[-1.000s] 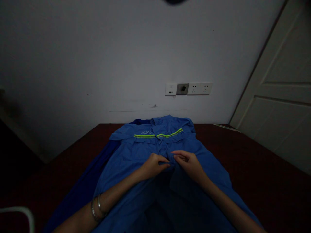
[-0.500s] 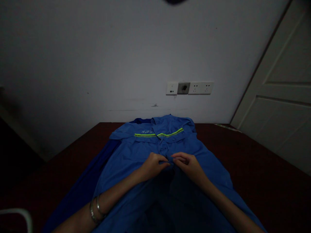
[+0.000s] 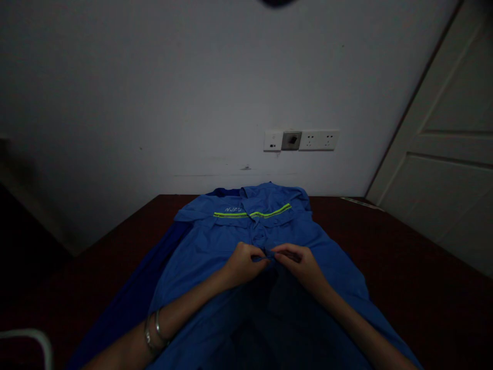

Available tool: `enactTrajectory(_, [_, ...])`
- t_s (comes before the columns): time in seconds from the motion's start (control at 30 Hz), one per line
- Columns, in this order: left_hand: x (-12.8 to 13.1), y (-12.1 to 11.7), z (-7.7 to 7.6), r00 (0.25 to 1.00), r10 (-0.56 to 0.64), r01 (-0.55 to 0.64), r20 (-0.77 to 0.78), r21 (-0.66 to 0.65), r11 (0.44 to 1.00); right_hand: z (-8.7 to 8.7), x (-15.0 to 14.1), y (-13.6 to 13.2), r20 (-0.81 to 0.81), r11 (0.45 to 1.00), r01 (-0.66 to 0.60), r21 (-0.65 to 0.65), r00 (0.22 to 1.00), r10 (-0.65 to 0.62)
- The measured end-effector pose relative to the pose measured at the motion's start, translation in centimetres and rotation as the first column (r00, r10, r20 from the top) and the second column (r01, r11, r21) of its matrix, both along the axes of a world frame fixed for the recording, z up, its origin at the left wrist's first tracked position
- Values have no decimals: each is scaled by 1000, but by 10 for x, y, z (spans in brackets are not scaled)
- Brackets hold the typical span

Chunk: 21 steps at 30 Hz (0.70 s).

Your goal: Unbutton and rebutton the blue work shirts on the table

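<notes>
A blue work jacket (image 3: 215, 246) with a yellow-green reflective stripe (image 3: 252, 213) across the chest lies flat on a dark red table (image 3: 404, 267), collar toward the wall. My left hand (image 3: 242, 264) and my right hand (image 3: 300, 262) meet at the jacket's front opening, below the stripe. Each hand pinches one edge of the blue cloth between fingers and thumb. The fingertips almost touch each other. Two thin bracelets (image 3: 154, 331) sit on my left wrist. Below my hands the front of the jacket lies open and dark.
The table stands against a pale wall with a row of sockets (image 3: 300, 140). A white door (image 3: 450, 154) is at the right. A darker blue cloth (image 3: 154, 272) lies under the jacket at the left. A pale curved rim (image 3: 34, 339) shows at the bottom left.
Both hands have stayed at the front opening and shifted only slightly, the fingers working the cloth edges closer together. The jacket has not moved on the table.
</notes>
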<state>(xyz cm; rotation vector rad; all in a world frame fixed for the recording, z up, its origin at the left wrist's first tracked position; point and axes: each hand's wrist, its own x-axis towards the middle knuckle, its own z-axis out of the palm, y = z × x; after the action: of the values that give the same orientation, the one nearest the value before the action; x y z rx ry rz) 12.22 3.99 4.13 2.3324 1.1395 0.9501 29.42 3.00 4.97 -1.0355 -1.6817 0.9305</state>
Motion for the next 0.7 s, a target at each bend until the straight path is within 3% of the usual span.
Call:
enactTrajectory(0.27, [0, 0, -3, 994, 5, -1, 111, -35, 999, -2, 3, 7, 32, 985, -63, 163, 998, 59])
enactTrajectory(0.5, [1, -3, -5, 977, -10, 20, 211, -47, 999, -5, 5, 10, 48, 981, -167, 104, 986, 162])
enactTrajectory(0.7, [3, -3, -7, 974, -13, 20, 227, -32, 999, -10, 3, 9, 52, 988, -123, 88, 992, 119])
